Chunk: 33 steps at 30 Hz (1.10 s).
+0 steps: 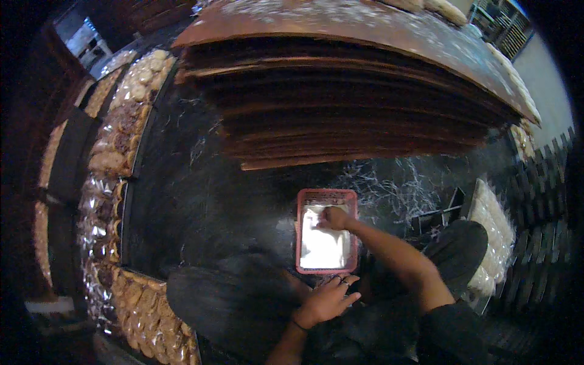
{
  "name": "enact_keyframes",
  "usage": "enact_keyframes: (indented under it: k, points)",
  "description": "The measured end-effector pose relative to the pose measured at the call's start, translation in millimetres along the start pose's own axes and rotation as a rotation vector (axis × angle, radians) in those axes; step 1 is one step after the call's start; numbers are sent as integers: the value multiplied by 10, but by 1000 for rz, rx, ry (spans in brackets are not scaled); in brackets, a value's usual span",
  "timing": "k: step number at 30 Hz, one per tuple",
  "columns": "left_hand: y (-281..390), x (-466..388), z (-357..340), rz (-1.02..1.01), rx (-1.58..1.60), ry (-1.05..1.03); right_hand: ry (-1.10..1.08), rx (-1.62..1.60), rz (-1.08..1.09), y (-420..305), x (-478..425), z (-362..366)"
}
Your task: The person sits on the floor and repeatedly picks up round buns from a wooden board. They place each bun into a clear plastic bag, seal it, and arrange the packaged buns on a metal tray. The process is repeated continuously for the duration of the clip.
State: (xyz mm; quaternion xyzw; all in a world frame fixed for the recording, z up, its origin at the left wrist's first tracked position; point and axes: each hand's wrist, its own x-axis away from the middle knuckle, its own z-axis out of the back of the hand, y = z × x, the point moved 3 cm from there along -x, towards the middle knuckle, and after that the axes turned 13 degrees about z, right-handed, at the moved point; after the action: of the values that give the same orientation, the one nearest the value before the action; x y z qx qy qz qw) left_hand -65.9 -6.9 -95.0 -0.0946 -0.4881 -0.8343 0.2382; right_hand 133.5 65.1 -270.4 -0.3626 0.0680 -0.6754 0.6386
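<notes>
A red plastic basket (299, 228) stands before me on the dark floor, with white sheets or bags (323, 248), overexposed and hard to make out, inside it. My right hand (334, 218) reaches into the basket from the right, its fingers curled over the white contents; whether it grips one of them cannot be told. Just below the basket's near edge is my left hand (325, 302), wearing a ring and a dark wristband. Its fingers are spread and nothing shows in them.
Trays of bread in clear wrap (107, 159) line the left side. Brown boards (356, 105) are stacked ahead, their top dusted white. Plastic-wrapped pale goods (490, 235) lie right of my knee. Clear plastic scraps (392, 187) are scattered on the floor beyond the basket.
</notes>
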Motion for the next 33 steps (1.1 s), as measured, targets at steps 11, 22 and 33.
enact_keyframes:
  k: [11, 22, 33]
  points:
    - [-114, -49, 24, -19, 191, 113, 106, 35, -68, -19, -50, -669]
    - [113, -119, 39, -37, 92, 92, 575, 591, 103, 575, 895, 1513]
    - [365, -803, 214, -148, 2031, -610, 447, 449, 745, -1208, 2364, 1839]
